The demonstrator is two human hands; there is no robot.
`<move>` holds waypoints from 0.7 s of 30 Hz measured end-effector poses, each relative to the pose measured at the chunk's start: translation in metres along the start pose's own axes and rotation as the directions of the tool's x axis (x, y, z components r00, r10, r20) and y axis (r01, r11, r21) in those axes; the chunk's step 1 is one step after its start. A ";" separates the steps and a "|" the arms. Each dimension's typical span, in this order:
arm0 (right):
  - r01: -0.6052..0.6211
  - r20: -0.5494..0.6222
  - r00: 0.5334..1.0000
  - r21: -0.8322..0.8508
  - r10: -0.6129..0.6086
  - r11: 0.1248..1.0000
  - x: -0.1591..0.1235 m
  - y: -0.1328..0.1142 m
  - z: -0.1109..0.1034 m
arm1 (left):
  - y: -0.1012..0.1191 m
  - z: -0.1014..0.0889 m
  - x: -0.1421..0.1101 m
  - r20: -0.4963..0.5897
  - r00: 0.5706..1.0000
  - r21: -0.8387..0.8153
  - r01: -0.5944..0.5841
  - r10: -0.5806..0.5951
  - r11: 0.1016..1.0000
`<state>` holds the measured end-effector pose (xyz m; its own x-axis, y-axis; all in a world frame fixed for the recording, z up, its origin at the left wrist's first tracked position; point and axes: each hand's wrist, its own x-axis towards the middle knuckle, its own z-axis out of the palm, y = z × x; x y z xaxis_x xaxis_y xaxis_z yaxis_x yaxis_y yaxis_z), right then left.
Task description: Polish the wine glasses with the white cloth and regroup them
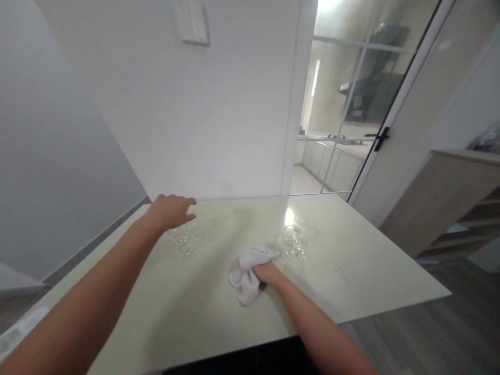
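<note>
A white cloth (247, 281) lies bunched on the pale table, with my right hand (267, 273) closed around its right side. My left hand (172, 209) is raised over the left part of the table, thumb and fingers apart, with nothing seen between them. Below and just right of that hand stands a group of clear glasses (183, 240), partly covered by the hand and forearm. Right of the cloth is a second group of clear stemmed glasses (297, 240), close together near a bright reflection.
The glossy pale table (371, 271) meets a white wall (219, 120) at the back. A glass-paned door (339, 104) with a black handle (379, 137) stands behind its right end. A wooden shelf unit (449, 198) is at far right. Something white (23, 328) shows at lower left.
</note>
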<state>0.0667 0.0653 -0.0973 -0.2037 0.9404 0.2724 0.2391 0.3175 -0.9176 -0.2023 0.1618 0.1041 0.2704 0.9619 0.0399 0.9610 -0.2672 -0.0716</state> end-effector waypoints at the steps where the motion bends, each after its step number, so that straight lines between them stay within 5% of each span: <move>1: -0.003 -0.003 1.000 0.000 0.003 1.000 0.000 0.000 0.001 | 0.026 -0.003 -0.001 -0.028 0.996 0.023 -0.081 0.082 0.996; 3: -0.010 -0.002 1.000 -0.005 0.010 1.000 0.000 -0.001 0.001 | 0.088 -0.004 -0.004 -0.077 0.931 -0.028 -0.359 0.356 0.933; 5: -0.006 0.013 1.000 -0.026 0.007 1.000 0.001 -0.003 0.000 | 0.151 -0.001 -0.003 -0.126 0.811 -0.068 -0.582 0.571 0.811; 8: 0.020 0.029 0.999 -0.055 -0.018 0.998 0.001 -0.009 -0.003 | 0.225 0.009 0.007 -0.153 0.643 -0.070 -0.764 0.750 0.641; 10: 0.030 0.030 0.999 -0.045 -0.028 0.999 0.000 -0.012 -0.005 | 0.255 0.016 0.019 -0.120 0.565 -0.058 -0.825 0.816 0.562; 13: 0.028 0.031 0.999 -0.008 -0.028 1.000 -0.002 -0.011 -0.004 | 0.277 0.022 0.036 -0.026 0.538 -0.061 -0.842 0.842 0.536; 21: -0.008 0.052 0.999 0.011 0.007 1.000 -0.006 -0.007 -0.003 | 0.292 0.032 0.053 0.087 0.566 -0.004 -0.823 0.820 0.568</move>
<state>0.0692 0.0581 -0.0914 -0.2512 0.9349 0.2506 0.2299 0.3091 -0.9228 0.0907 0.1369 0.0536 0.9359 0.3303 -0.1226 0.3239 -0.9435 -0.0694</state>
